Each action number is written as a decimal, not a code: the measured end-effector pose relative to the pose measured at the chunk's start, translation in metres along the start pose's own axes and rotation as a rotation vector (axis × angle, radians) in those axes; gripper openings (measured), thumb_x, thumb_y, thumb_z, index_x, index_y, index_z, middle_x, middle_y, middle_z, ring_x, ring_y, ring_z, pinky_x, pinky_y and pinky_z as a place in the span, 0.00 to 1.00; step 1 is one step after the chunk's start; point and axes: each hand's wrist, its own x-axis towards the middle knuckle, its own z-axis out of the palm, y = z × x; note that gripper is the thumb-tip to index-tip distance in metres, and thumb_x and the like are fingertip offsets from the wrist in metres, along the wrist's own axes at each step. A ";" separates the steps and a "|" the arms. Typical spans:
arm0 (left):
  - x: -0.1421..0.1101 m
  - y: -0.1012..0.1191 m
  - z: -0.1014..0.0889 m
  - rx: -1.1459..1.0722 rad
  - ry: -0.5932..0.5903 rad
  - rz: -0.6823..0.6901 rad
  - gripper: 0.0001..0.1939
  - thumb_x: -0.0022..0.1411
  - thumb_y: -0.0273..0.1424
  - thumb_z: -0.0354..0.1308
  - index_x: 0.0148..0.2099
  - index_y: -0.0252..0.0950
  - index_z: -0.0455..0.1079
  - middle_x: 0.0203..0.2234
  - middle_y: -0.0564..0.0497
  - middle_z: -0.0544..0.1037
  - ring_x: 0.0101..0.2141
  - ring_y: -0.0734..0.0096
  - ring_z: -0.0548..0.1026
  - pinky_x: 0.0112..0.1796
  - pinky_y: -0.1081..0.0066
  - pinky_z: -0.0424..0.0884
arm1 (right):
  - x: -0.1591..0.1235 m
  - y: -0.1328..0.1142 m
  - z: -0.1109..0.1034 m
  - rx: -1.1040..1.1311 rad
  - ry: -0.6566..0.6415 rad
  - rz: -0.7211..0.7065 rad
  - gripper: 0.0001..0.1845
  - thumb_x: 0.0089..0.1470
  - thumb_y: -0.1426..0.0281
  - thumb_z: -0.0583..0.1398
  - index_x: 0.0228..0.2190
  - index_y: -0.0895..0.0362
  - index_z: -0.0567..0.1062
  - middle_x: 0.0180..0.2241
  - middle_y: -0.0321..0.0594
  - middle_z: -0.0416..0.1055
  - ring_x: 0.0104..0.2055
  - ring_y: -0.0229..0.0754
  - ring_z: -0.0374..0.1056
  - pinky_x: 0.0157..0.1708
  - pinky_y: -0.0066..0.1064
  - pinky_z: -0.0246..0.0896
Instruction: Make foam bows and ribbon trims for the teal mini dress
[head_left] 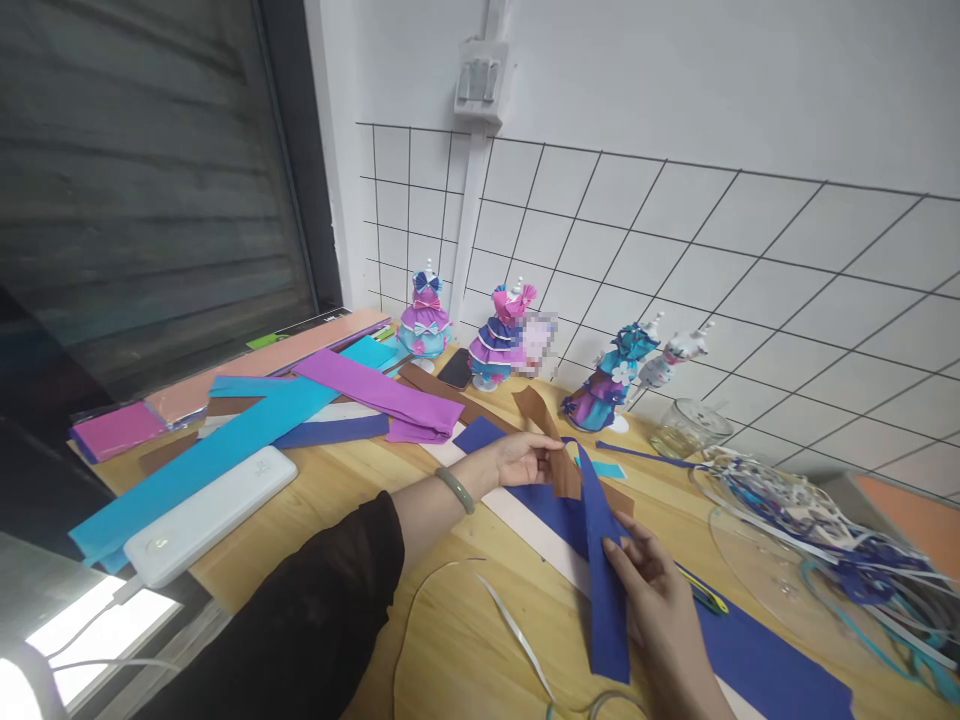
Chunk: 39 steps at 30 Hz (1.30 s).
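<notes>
My left hand, with a green bangle at the wrist, has its fingertips closed on a brown crepe-paper strip, which bends there. My right hand pinches a dark blue crepe-paper strip between thumb and fingers. That strip hangs lengthwise, its top close to my left fingertips. Beneath both hands lie a wide dark blue sheet and a pale pink strip. A yellow-green cutter lies on the blue sheet, partly hidden by my right hand.
Small dressed mannequins stand along the wall grid. On the left lie turquoise and purple strips and a white power bank. To the right are a glass jar and a heap of ribbon scraps. A phone lies behind.
</notes>
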 end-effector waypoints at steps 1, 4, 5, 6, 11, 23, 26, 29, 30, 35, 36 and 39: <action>-0.002 -0.001 0.004 -0.016 -0.050 -0.001 0.05 0.50 0.24 0.57 0.32 0.30 0.67 0.25 0.49 0.75 0.27 0.74 0.73 0.33 0.72 0.68 | 0.001 0.001 -0.001 0.002 0.003 0.002 0.29 0.39 0.65 0.65 0.45 0.52 0.65 0.27 0.34 0.69 0.28 0.36 0.65 0.26 0.24 0.60; -0.007 -0.004 0.017 0.001 -0.166 0.045 0.08 0.47 0.24 0.60 0.33 0.30 0.68 0.26 0.49 0.75 0.29 0.73 0.74 0.35 0.70 0.67 | 0.001 0.006 -0.005 -0.026 0.034 -0.007 0.22 0.37 0.66 0.65 0.37 0.54 0.69 0.27 0.34 0.69 0.29 0.37 0.66 0.26 0.24 0.61; -0.008 -0.006 0.021 0.019 -0.201 0.053 0.09 0.46 0.24 0.61 0.33 0.30 0.68 0.27 0.49 0.75 0.30 0.72 0.74 0.35 0.70 0.67 | 0.001 0.007 -0.006 -0.044 0.034 -0.007 0.19 0.37 0.66 0.65 0.34 0.55 0.70 0.27 0.35 0.69 0.28 0.37 0.66 0.26 0.24 0.61; -0.010 -0.008 0.024 0.048 -0.234 0.047 0.11 0.45 0.26 0.62 0.34 0.30 0.68 0.28 0.48 0.75 0.32 0.70 0.74 0.36 0.69 0.66 | 0.000 0.008 -0.007 -0.059 0.020 0.001 0.16 0.37 0.66 0.65 0.31 0.55 0.70 0.27 0.35 0.69 0.29 0.38 0.66 0.27 0.25 0.61; -0.011 -0.022 0.032 0.297 -0.155 0.016 0.17 0.39 0.28 0.66 0.35 0.31 0.70 0.30 0.51 0.74 0.31 0.75 0.72 0.35 0.72 0.65 | -0.004 0.002 -0.007 -0.033 -0.098 0.111 0.16 0.39 0.64 0.63 0.33 0.56 0.73 0.33 0.40 0.73 0.35 0.47 0.68 0.31 0.30 0.63; -0.012 -0.031 0.030 0.581 -0.271 0.110 0.35 0.38 0.34 0.67 0.51 0.35 0.62 0.34 0.47 0.74 0.33 0.71 0.71 0.36 0.70 0.65 | -0.008 -0.011 0.009 0.060 -0.131 0.144 0.14 0.40 0.61 0.64 0.30 0.56 0.76 0.30 0.42 0.75 0.31 0.48 0.69 0.32 0.36 0.63; -0.017 -0.026 0.034 0.669 -0.218 0.107 0.32 0.41 0.40 0.64 0.50 0.35 0.64 0.32 0.48 0.73 0.29 0.75 0.70 0.30 0.75 0.64 | -0.009 -0.010 0.008 0.015 -0.140 0.090 0.15 0.39 0.60 0.64 0.28 0.57 0.76 0.28 0.42 0.74 0.29 0.46 0.68 0.31 0.34 0.62; -0.020 -0.023 0.037 0.753 -0.132 0.117 0.26 0.44 0.46 0.59 0.40 0.32 0.68 0.27 0.50 0.71 0.24 0.80 0.66 0.23 0.79 0.60 | -0.012 -0.011 0.011 -0.059 -0.185 0.060 0.13 0.41 0.60 0.63 0.26 0.58 0.76 0.26 0.40 0.73 0.28 0.42 0.66 0.29 0.30 0.60; -0.020 -0.023 0.037 0.763 -0.106 0.119 0.25 0.45 0.47 0.57 0.38 0.31 0.69 0.25 0.51 0.70 0.22 0.81 0.65 0.21 0.79 0.58 | -0.014 -0.012 0.012 -0.083 -0.201 0.055 0.13 0.42 0.60 0.62 0.25 0.58 0.75 0.25 0.39 0.73 0.27 0.41 0.65 0.28 0.29 0.59; -0.017 -0.024 0.034 0.682 -0.062 0.113 0.22 0.43 0.44 0.60 0.34 0.30 0.70 0.22 0.51 0.71 0.21 0.81 0.66 0.22 0.79 0.59 | -0.019 -0.016 0.017 -0.128 -0.224 0.038 0.14 0.43 0.59 0.61 0.22 0.58 0.73 0.23 0.37 0.70 0.25 0.38 0.63 0.26 0.27 0.57; -0.016 -0.024 0.033 0.635 -0.072 0.105 0.22 0.43 0.43 0.61 0.35 0.30 0.69 0.24 0.51 0.72 0.23 0.79 0.69 0.24 0.78 0.62 | -0.019 -0.015 0.017 -0.131 -0.220 0.030 0.14 0.43 0.59 0.61 0.22 0.58 0.72 0.23 0.36 0.70 0.24 0.38 0.62 0.25 0.27 0.56; -0.014 -0.023 0.033 0.513 -0.086 0.098 0.20 0.43 0.38 0.63 0.37 0.32 0.69 0.31 0.48 0.74 0.31 0.74 0.72 0.32 0.74 0.66 | -0.016 -0.014 0.013 -0.121 -0.194 0.013 0.14 0.44 0.59 0.61 0.20 0.58 0.71 0.21 0.35 0.68 0.23 0.35 0.60 0.25 0.26 0.55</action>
